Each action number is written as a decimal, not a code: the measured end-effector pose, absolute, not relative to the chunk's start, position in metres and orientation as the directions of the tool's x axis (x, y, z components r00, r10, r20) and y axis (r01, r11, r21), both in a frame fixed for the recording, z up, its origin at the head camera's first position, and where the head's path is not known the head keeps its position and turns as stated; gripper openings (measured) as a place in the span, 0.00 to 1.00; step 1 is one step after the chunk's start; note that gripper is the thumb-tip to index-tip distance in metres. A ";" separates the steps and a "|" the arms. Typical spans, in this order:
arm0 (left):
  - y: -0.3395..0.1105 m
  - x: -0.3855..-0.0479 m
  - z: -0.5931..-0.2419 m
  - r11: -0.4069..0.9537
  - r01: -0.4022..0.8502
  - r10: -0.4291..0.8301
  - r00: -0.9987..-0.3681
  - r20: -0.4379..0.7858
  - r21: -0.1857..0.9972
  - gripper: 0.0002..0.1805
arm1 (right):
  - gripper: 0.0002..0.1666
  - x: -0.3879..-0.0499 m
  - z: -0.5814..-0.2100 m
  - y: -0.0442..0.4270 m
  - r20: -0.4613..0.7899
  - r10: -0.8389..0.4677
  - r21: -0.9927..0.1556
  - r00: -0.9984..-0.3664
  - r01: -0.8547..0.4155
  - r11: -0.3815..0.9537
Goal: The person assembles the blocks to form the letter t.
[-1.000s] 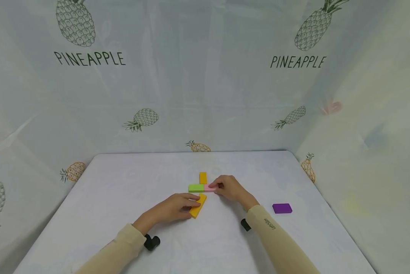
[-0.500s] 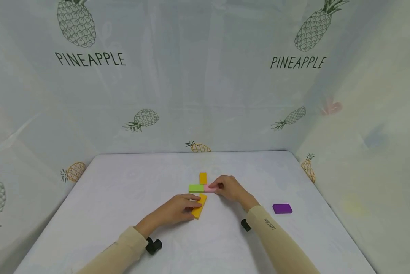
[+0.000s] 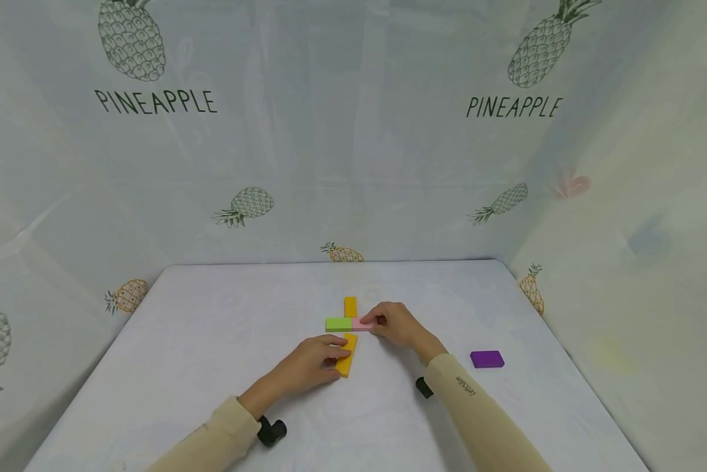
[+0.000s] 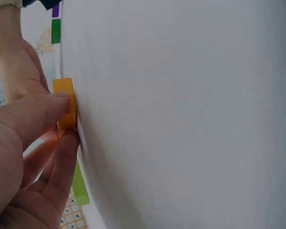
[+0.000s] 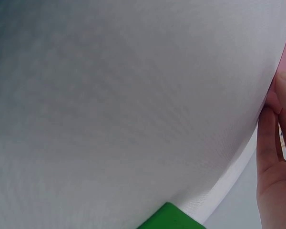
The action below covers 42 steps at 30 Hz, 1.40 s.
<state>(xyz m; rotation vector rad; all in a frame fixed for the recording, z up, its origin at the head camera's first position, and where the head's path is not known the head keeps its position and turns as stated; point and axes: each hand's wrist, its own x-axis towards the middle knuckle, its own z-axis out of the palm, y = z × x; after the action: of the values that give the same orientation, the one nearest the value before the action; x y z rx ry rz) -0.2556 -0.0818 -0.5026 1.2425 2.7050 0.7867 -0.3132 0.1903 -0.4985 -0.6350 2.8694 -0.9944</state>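
My left hand (image 3: pixel 309 364) pinches a yellow rectangular block (image 3: pixel 345 367) lying nearly lengthwise toward me. In the left wrist view the thumb and fingertips grip this yellow block (image 4: pixel 65 98) along its sides. My right hand (image 3: pixel 397 325) holds the right part of a pink block (image 3: pixel 358 323), partly covering it. A light green block (image 3: pixel 338 324) touches the pink one end to end, forming a row. Behind that row stands a second yellow block (image 3: pixel 350 307), pointing away. The held yellow block's far end lies just in front of the row.
A purple block (image 3: pixel 486 359) lies to the right on the white table (image 3: pixel 223 308). A dark green block (image 5: pixel 171 219) shows in the right wrist view; the head view does not show it. Pineapple-printed cloth (image 3: pixel 353 164) hangs behind and beside the table.
The near yellow block has turned straighter, its near end swinging right, and my left hand has shifted slightly right with it. My right hand and the pink block have stayed put.
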 end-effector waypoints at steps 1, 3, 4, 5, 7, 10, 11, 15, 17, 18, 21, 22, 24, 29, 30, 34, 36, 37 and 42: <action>-0.081 -0.255 -0.502 0.550 0.687 0.719 -0.678 0.149 0.475 0.23 | 0.15 -0.313 -0.499 0.190 0.094 -0.391 -0.600 -0.916 -0.365 0.711; -0.079 -0.254 -0.503 0.565 0.680 0.709 -0.690 0.145 0.468 0.23 | 0.15 -0.314 -0.499 0.190 0.093 -0.391 -0.602 -0.916 -0.364 0.711; -0.079 -0.254 -0.503 0.570 0.675 0.705 -0.695 0.144 0.468 0.22 | 0.15 -0.314 -0.499 0.190 0.093 -0.392 -0.602 -0.915 -0.365 0.710; -0.078 -0.254 -0.503 0.575 0.673 0.701 -0.699 0.144 0.466 0.22 | 0.15 -0.314 -0.498 0.190 0.093 -0.393 -0.603 -0.915 -0.366 0.709; -0.076 -0.254 -0.504 0.583 0.662 0.691 -0.709 0.141 0.471 0.22 | 0.15 -0.313 -0.498 0.190 0.096 -0.395 -0.607 -0.914 -0.368 0.704; -0.073 -0.253 -0.504 0.587 0.644 0.674 -0.724 0.145 0.491 0.22 | 0.15 -0.313 -0.497 0.190 0.110 -0.405 -0.608 -0.908 -0.383 0.695; -0.072 -0.253 -0.504 0.590 0.637 0.667 -0.731 0.145 0.496 0.23 | 0.15 -0.312 -0.497 0.190 0.113 -0.406 -0.609 -0.907 -0.386 0.693; -0.069 -0.250 -0.504 0.594 0.610 0.642 -0.752 0.146 0.525 0.24 | 0.14 -0.312 -0.498 0.189 0.108 -0.401 -0.607 -0.910 -0.379 0.698; -0.068 -0.249 -0.503 0.594 0.598 0.632 -0.761 0.148 0.538 0.24 | 0.14 -0.312 -0.498 0.189 0.096 -0.391 -0.609 -0.916 -0.364 0.705; -0.067 -0.248 -0.503 0.592 0.597 0.629 -0.762 0.152 0.542 0.25 | 0.14 -0.312 -0.498 0.189 0.091 -0.387 -0.610 -0.918 -0.358 0.707; -0.065 -0.248 -0.505 0.594 0.601 0.621 -0.765 0.170 0.534 0.24 | 0.14 -0.313 -0.499 0.189 0.085 -0.381 -0.615 -0.920 -0.350 0.707; -0.064 -0.248 -0.506 0.596 0.601 0.617 -0.767 0.174 0.533 0.24 | 0.14 -0.313 -0.499 0.189 0.086 -0.382 -0.617 -0.920 -0.350 0.705; -0.063 -0.249 -0.508 0.602 0.600 0.611 -0.771 0.180 0.526 0.25 | 0.14 -0.313 -0.499 0.189 0.093 -0.386 -0.615 -0.918 -0.358 0.703; -0.060 -0.250 -0.510 0.617 0.586 0.591 -0.786 0.183 0.525 0.25 | 0.14 -0.313 -0.498 0.190 0.105 -0.396 -0.603 -0.912 -0.375 0.704; -0.060 -0.250 -0.510 0.618 0.586 0.589 -0.787 0.185 0.525 0.25 | 0.14 -0.313 -0.498 0.190 0.106 -0.398 -0.601 -0.911 -0.378 0.704; -0.059 -0.250 -0.511 0.621 0.588 0.586 -0.787 0.192 0.518 0.25 | 0.14 -0.313 -0.498 0.190 0.106 -0.405 -0.597 -0.908 -0.383 0.705; -0.058 -0.250 -0.512 0.620 0.589 0.585 -0.787 0.196 0.519 0.25 | 0.14 -0.313 -0.498 0.190 0.104 -0.406 -0.594 -0.908 -0.384 0.706; -0.058 -0.250 -0.512 0.620 0.589 0.584 -0.788 0.196 0.519 0.25 | 0.14 -0.313 -0.498 0.190 0.106 -0.407 -0.593 -0.907 -0.386 0.707; -0.057 -0.248 -0.512 0.620 0.585 0.578 -0.791 0.200 0.524 0.25 | 0.14 -0.312 -0.498 0.190 0.104 -0.402 -0.590 -0.910 -0.382 0.712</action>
<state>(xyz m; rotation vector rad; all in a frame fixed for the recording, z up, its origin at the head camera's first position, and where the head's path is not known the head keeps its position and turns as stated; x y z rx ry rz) -0.2482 -0.0570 -0.5117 1.0188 2.8377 0.9241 -0.3122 0.1900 -0.4977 -0.6591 2.8766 -0.9800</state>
